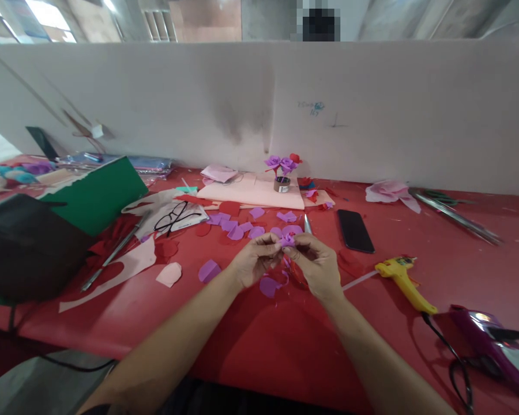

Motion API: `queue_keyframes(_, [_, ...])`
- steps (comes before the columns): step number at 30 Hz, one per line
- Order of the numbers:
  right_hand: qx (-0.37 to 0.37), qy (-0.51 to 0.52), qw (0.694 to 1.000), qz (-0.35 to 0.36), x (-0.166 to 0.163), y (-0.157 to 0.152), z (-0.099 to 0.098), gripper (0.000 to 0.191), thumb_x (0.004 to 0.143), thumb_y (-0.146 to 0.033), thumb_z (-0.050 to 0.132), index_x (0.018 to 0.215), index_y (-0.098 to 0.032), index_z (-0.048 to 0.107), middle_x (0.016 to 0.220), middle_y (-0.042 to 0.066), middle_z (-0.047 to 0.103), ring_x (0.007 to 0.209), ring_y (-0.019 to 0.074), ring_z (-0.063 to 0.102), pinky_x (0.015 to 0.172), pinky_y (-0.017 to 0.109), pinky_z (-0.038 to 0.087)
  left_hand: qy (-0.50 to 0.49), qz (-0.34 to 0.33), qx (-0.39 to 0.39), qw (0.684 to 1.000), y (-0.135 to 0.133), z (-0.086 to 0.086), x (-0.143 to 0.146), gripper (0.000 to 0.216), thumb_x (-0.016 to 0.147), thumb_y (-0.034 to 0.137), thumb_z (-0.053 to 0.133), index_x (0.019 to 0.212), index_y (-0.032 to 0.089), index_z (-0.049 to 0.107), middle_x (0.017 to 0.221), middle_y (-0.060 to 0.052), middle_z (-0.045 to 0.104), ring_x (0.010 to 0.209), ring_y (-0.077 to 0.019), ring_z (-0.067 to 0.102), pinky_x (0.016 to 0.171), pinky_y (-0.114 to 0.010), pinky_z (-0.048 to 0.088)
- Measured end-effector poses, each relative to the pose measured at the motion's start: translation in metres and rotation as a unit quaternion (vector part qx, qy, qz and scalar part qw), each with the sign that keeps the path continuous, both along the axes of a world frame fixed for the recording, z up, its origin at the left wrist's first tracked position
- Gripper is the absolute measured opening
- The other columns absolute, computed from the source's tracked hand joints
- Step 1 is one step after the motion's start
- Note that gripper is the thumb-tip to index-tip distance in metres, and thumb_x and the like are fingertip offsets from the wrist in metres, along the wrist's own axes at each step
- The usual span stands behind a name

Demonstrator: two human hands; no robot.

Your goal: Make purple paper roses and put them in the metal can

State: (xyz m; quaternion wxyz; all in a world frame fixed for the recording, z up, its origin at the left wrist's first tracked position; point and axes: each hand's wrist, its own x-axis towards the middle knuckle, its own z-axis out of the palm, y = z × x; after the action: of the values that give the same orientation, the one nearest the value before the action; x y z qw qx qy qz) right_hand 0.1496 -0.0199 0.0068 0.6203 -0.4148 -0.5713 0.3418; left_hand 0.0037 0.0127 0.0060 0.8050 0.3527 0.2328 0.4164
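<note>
Between my two hands is a small purple paper flower (288, 240), pinched from both sides above the red table. My left hand (257, 258) grips its left edge with thumb and fingertips. On the other side, my right hand (315, 262) holds it the same way. Purple paper petals (236, 230) lie scattered just beyond my hands, with a loose purple piece (269, 286) below them. Scissors, partly hidden behind my right hand, show a blade (307, 223). Finished purple and red paper flowers (285, 164) stand in a tape roll (281, 184) at the back.
On the right are a black phone (355, 230), a yellow glue gun (404, 282) with its cord, and a purple device (493, 346). Eyeglasses (175, 218), a metal rod (115, 253), green card (99, 193) and a dark bag (30, 248) lie left. A white partition (155, 104) closes the back.
</note>
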Motion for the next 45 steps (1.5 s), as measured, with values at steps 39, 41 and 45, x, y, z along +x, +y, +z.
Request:
queue_keyframes(39, [-0.272,0.138,0.952,0.039,0.002,0.011,-0.007,0.026,0.063,-0.042,0.076,0.066,-0.019,0.065,0.062,-0.001,0.061,0.054,0.0102,0.049,0.054,0.025,0.038,0.173,0.123,-0.023,0.977,0.011,0.001,-0.003,0.018,0.062,0.021,0.075,0.066,0.012,0.060,0.043,0.009,0.040,0.037,-0.0015,0.022,0.044,-0.023,0.013])
queue_keyframes(41, [-0.271,0.139,0.952,0.039,0.001,0.011,-0.007,0.028,0.066,-0.045,0.073,0.066,-0.018,0.064,0.062,-0.001,0.061,0.053,0.0104,0.049,0.054,0.025,0.038,0.180,0.127,-0.020,0.975,0.012,-0.001,-0.003,0.015,0.062,0.020,0.073,0.065,0.013,0.060,0.041,0.009,0.039,0.037,-0.0020,0.022,0.044,-0.024,0.014])
queue_keyframes(45, [-0.247,0.087,0.965,0.037,0.002,0.011,-0.008,0.025,0.064,-0.039,0.075,0.072,-0.018,0.065,0.063,-0.002,0.060,0.054,0.0096,0.049,0.055,0.024,0.038,0.190,0.122,-0.014,0.974,0.011,-0.003,-0.002,0.013,0.062,0.019,0.072,0.062,0.013,0.060,0.040,0.009,0.038,0.037,-0.0028,0.023,0.044,-0.024,0.014])
